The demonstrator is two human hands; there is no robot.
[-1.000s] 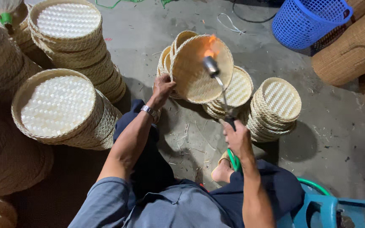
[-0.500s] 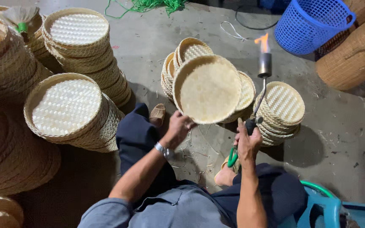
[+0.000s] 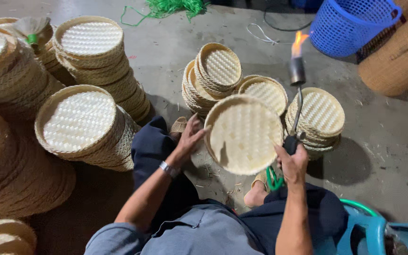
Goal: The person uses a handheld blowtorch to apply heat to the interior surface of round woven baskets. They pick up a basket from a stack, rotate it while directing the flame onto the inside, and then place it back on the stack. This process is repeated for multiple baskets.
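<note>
Woven tray (image 3: 244, 134) hides the torch (image 3: 297, 71) hand's (image 3: 293, 163) grip, seemingly closed.

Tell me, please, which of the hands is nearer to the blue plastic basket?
The right hand, holding the lit torch below the blue basket. The left hand grips the woven tray, farther left.

Grey shirt, dark trousers (wristwatch (image 3: 165, 167) too).

round woven tray (image 3: 244, 134) tilted, lit torch (image 3: 297, 71) upright
</note>
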